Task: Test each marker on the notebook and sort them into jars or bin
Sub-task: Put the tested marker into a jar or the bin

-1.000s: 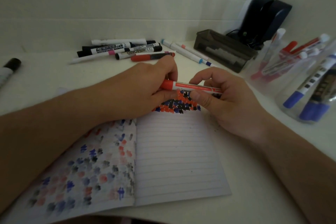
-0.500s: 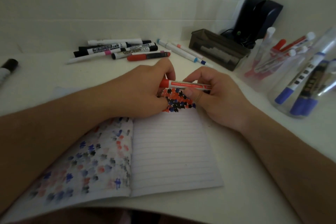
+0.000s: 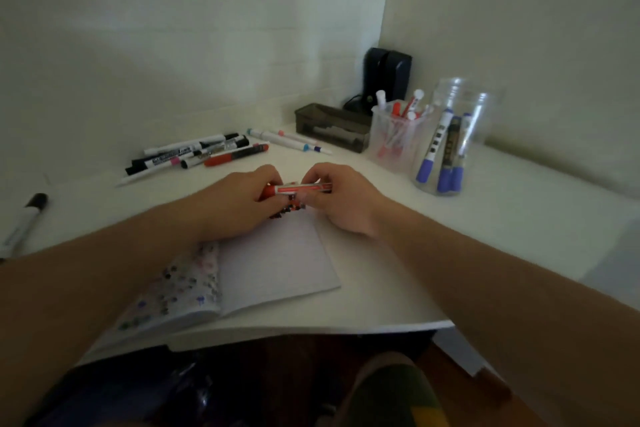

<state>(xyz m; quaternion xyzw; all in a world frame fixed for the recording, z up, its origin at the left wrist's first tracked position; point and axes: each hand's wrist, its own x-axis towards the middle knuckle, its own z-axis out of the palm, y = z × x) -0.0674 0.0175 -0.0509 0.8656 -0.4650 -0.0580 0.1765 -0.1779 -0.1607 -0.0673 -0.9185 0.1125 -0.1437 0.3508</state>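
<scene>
Compared with half a second ago, the camera looks from higher and farther back, so the front edge of the table [image 3: 398,324] and the dark floor under it are now in the picture; the hands and the marker have kept the same pose over the notebook.

The red marker [image 3: 300,188] lies level between both hands, just above the top edge of the open notebook [image 3: 277,263]; the left hand [image 3: 239,201] pinches its red cap end, the right hand [image 3: 337,199] has thumb and fingers curled round the white barrel — so each grip is closed on the marker. Under the marker there are red, black and blue test marks on the page; the left page is full of faded coloured marks.

At the back of the table lies a loose group of markers [image 3: 194,156], black, white and one red; their labels have print, but it is too blurred to read. Right of them lie two thin white pens [image 3: 287,140]; behind those stands a dark bin [image 3: 330,128], and a black device [image 3: 388,76] is in the corner. A clear jar [image 3: 398,139] holds red markers; a second clear jar [image 3: 450,146] beside it holds blue markers — the black squares on one barrel cannot be read. A single black-capped marker [image 3: 24,222] lies apart at the far left.
</scene>
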